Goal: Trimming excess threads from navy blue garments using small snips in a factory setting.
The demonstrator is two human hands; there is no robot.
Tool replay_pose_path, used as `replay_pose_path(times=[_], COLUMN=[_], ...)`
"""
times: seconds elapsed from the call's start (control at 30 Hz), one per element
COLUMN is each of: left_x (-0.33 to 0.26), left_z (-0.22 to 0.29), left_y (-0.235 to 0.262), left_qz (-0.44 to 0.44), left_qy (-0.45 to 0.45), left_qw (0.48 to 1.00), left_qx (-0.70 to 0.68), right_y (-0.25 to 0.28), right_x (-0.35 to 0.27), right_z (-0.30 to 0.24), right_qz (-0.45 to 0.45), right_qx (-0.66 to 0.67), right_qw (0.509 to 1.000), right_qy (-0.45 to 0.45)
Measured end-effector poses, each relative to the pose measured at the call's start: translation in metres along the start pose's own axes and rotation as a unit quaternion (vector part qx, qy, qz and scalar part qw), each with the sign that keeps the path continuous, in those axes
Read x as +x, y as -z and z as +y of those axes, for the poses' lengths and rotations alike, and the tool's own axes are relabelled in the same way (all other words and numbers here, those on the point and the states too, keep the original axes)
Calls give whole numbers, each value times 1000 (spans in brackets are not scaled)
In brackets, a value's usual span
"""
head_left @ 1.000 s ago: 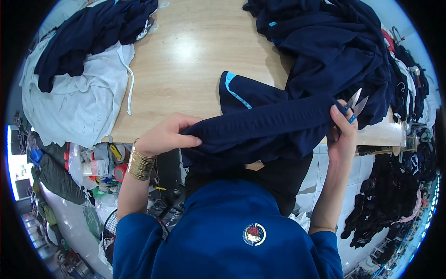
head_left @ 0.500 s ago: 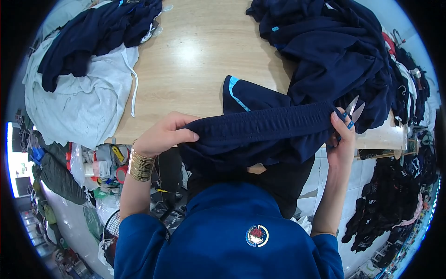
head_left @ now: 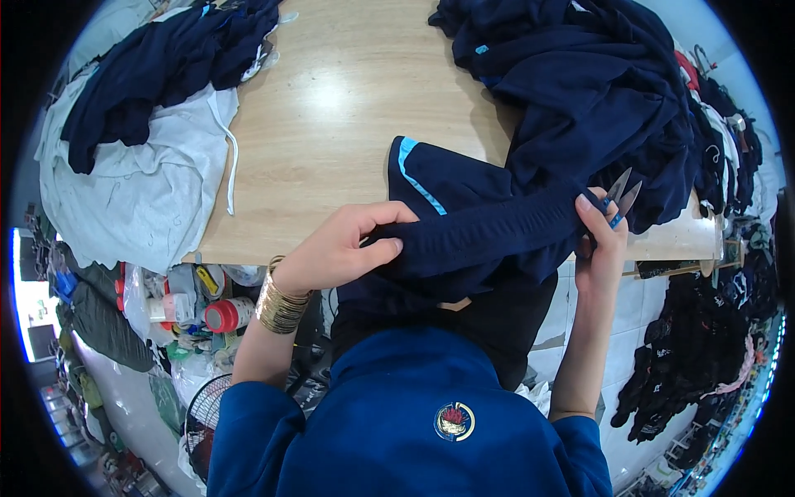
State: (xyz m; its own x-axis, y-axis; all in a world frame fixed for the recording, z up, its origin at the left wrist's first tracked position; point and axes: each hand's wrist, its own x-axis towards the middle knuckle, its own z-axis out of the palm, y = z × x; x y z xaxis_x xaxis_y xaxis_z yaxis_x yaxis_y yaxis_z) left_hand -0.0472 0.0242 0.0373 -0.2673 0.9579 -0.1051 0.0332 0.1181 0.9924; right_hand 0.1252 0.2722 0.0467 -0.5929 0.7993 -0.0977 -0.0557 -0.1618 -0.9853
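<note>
Between my hands is a navy garment (head_left: pixel 489 236) with a gathered elastic waistband, its lower part hanging at the table's front edge. My left hand (head_left: pixel 352 244) pinches the waistband's left end between thumb and fingers. At the other end my right hand (head_left: pixel 602 228) grips the band, and a pair of small thread snips (head_left: pixel 623 195) is also held in that hand, blades pointing up and away. Just beyond the band, a navy panel with a light blue stripe (head_left: pixel 443 178) lies flat on the table; whether it belongs to the same garment I cannot tell.
A large heap of navy garments (head_left: pixel 580 91) covers the table's right side. White cloth (head_left: pixel 137 186) with navy clothing (head_left: pixel 170 70) on top lies at the left. Bare wooden tabletop (head_left: pixel 331 99) shows between them. Below left are a red-lidded jar (head_left: pixel 228 315) and a wire basket (head_left: pixel 203 414).
My left hand has moved right along the waistband, so its held stretch is shorter and slacker. My right hand still grips the band and the snips, slightly further left.
</note>
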Motion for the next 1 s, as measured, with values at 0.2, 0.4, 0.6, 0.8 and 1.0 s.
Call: replay_pose_path(times=[0.2, 0.4, 0.6, 0.8, 1.0], left_x=[10, 14, 18, 16, 16], left_z=[15, 15, 8, 2, 3], left_y=[-22, -25, -29, -30, -34], left_qz=[82, 67, 73, 82, 78], left_qy=[-43, -39, -9, -4, 21], left_qw=[995, 993, 993, 987, 983], left_qx=[-28, -86, -98, -140, -165], right_y=[4, 9, 2, -18, -39], right_x=[-7, -7, -10, -41, -48], right_z=[4, 8, 15, -4, -7], right_qz=[-18, -43, -20, -123, -199], right_qx=[-84, -224, -497, -323, -245], right_qw=[996, 970, 817, 909, 940], right_qy=[21, 84, 291, 234, 130])
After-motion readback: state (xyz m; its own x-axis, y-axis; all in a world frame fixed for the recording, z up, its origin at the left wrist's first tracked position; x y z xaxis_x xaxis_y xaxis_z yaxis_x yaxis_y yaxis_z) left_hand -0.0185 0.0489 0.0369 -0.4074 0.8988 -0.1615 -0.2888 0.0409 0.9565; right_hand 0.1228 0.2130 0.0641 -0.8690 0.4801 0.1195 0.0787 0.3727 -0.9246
